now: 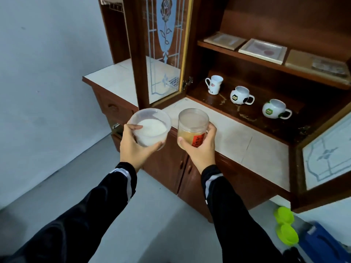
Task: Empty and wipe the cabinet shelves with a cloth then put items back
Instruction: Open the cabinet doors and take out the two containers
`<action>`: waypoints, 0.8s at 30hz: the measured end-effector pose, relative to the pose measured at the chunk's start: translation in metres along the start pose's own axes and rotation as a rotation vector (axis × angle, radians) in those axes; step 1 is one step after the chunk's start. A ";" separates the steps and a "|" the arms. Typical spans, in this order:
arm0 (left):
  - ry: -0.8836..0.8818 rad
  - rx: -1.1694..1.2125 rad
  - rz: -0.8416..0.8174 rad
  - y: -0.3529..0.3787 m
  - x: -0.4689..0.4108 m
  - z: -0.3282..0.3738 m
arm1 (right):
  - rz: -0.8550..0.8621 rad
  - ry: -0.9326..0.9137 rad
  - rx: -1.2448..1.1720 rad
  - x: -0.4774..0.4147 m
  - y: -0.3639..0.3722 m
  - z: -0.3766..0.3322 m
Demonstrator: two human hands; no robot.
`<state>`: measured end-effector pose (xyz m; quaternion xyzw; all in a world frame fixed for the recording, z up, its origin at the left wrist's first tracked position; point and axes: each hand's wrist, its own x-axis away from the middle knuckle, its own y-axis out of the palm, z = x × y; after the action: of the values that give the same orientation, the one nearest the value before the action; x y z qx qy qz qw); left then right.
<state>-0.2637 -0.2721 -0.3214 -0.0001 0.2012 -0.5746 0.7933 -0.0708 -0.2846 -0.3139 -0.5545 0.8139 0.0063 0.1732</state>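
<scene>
My left hand (133,149) grips a clear round plastic tub (151,126) holding something white, held in front of the cabinet's left glass door (163,54). My right hand (200,149) grips a clear jar (192,128) of tan powder with a red label, above the white counter top (237,137). On the dark lower shelf (252,111) stand three mugs: a tall white one (214,84) and two football-patterned ones (241,95) (274,109). The upper shelf (266,61) carries flat picture frames (263,50). No cloth is visible.
Both glass doors stand open; the right door (326,154) juts out at the right. Drawers and lower doors (182,168) are below the counter. On the grey floor at the bottom right lie green lids (284,226) and a blue box (322,242).
</scene>
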 end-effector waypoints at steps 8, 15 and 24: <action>-0.022 0.001 0.079 -0.085 -0.031 -0.024 | -0.103 -0.030 -0.017 0.013 0.086 -0.025; -0.005 0.019 0.147 -0.166 -0.059 -0.056 | -0.153 -0.051 -0.059 0.034 0.181 -0.049; 0.011 -0.010 0.187 -0.242 -0.104 -0.089 | -0.139 -0.048 -0.083 0.043 0.281 -0.064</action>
<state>-0.5393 -0.2388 -0.3141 0.0179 0.2075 -0.4972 0.8423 -0.3562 -0.2279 -0.3171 -0.6162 0.7680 0.0412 0.1693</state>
